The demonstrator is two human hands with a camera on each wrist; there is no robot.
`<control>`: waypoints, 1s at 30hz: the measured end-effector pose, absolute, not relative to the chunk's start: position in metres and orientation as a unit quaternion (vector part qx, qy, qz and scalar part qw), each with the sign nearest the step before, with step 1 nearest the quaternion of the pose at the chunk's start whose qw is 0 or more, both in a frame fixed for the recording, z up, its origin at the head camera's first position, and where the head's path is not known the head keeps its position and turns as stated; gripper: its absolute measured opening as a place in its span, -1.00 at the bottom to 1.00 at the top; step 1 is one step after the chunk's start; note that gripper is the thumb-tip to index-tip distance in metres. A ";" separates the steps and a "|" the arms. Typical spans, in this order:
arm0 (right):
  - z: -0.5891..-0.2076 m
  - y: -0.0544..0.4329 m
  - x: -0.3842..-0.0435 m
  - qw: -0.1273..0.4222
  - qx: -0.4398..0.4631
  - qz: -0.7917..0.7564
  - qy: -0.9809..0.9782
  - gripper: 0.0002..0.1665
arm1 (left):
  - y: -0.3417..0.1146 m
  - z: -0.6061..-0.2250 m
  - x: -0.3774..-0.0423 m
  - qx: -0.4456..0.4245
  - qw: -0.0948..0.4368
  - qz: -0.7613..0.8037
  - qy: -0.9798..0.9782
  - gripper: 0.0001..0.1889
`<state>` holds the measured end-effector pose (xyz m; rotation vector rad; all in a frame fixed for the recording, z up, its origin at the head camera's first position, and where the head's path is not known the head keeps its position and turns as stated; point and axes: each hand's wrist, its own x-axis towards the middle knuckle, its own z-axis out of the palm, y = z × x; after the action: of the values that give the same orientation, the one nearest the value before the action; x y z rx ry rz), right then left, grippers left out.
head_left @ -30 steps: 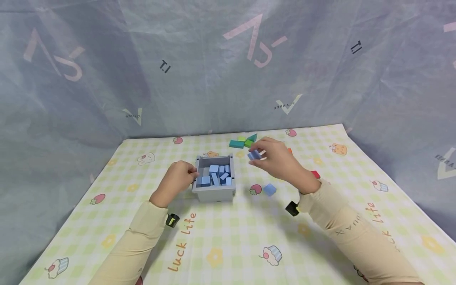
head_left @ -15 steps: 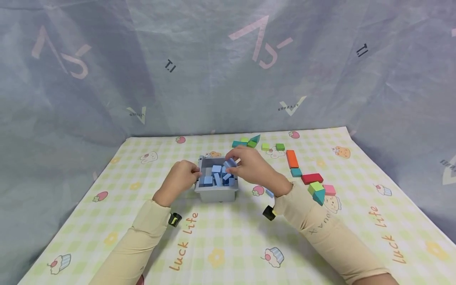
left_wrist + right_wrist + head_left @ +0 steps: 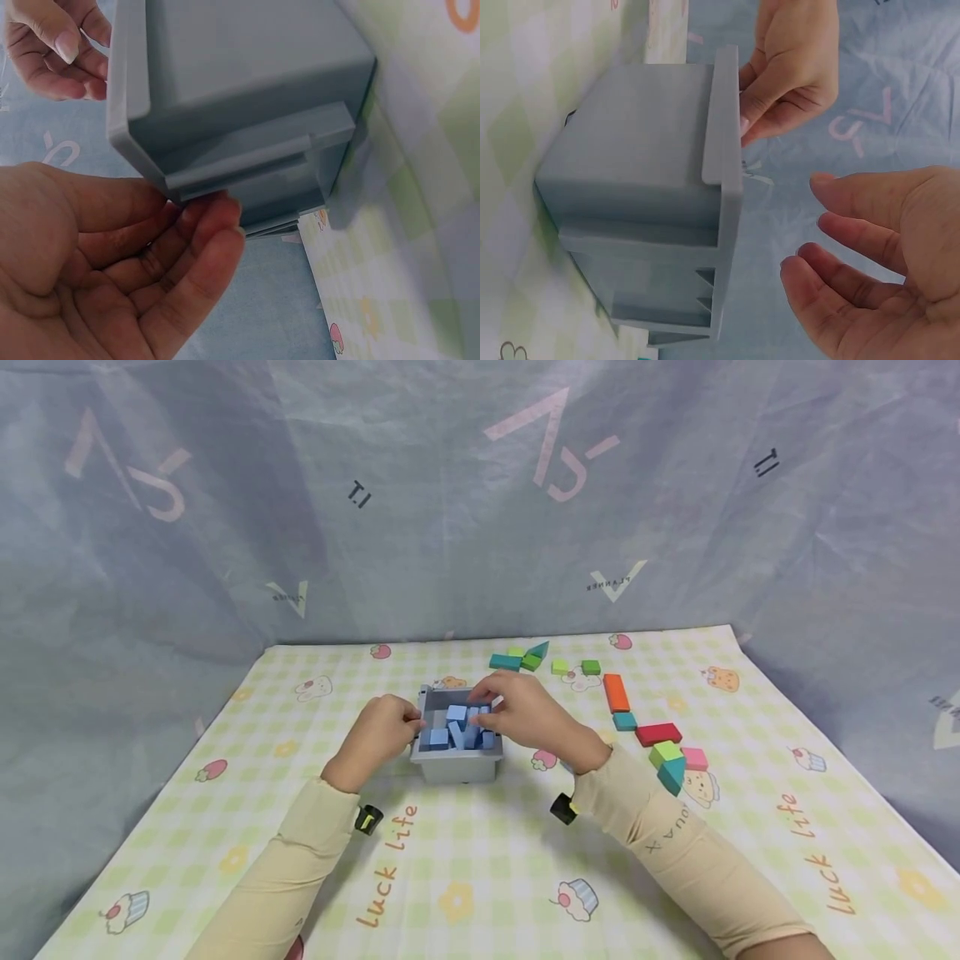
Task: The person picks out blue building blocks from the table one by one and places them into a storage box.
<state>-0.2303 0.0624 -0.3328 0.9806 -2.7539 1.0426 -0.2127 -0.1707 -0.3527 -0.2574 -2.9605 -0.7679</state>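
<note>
A grey plastic box [image 3: 459,768] stands on the tablecloth with several light-blue toy blocks [image 3: 457,713] heaped inside. My left hand [image 3: 375,735] pinches the rim on its left side, thumb and fingers on the edge in the left wrist view. Above the right part of the box hovers my right hand [image 3: 525,714]. Its fingers [image 3: 806,289] are relaxed and apart, with nothing between them, in the right wrist view. Both wrist views show the outer walls of the box, so the blocks inside are hidden there.
On the right lie an orange block [image 3: 616,693], a red block [image 3: 658,734], a pink block [image 3: 694,759] and a teal prism [image 3: 672,776]. Green and teal blocks [image 3: 506,662] sit at the back. A blue block is mostly hidden by the right wrist.
My right hand has moved left to the box with a blue block and let go of it among the others. The left hand stays at the rim.
</note>
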 end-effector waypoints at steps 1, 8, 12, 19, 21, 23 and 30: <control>-0.332 0.064 -0.231 0.021 0.315 0.335 -0.888 -0.70 | -0.170 -0.352 -0.213 -0.084 0.036 -0.250 -0.964 -0.74; -0.335 0.074 -0.234 0.022 0.306 0.316 -0.898 -0.68 | -0.169 -0.350 -0.213 -0.076 0.031 -0.242 -0.967 -0.84; -0.334 0.077 -0.236 0.017 0.316 0.311 -0.896 -0.65 | -0.170 -0.351 -0.214 -0.077 0.030 -0.242 -0.967 -0.84; -0.333 0.095 -0.241 0.016 0.315 0.277 -0.908 -0.66 | -0.170 -0.352 -0.214 -0.080 0.026 -0.248 -0.965 -0.78; -0.334 0.103 -0.242 0.018 0.312 0.263 -0.913 -0.66 | -0.170 -0.351 -0.214 -0.078 0.025 -0.248 -0.965 -0.79; -0.335 0.111 -0.243 0.018 0.308 0.255 -0.917 -0.65 | -0.170 -0.351 -0.214 -0.078 0.025 -0.248 -0.965 -0.77; -0.354 0.145 -0.247 -0.018 0.271 0.243 -0.931 -0.65 | -0.170 -0.351 -0.213 -0.081 0.028 -0.249 -0.965 -0.73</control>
<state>-0.2466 0.1453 -0.3536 0.8600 -2.9590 0.7722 -0.2130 -0.1699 -0.3506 -0.2511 -2.9779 -0.7695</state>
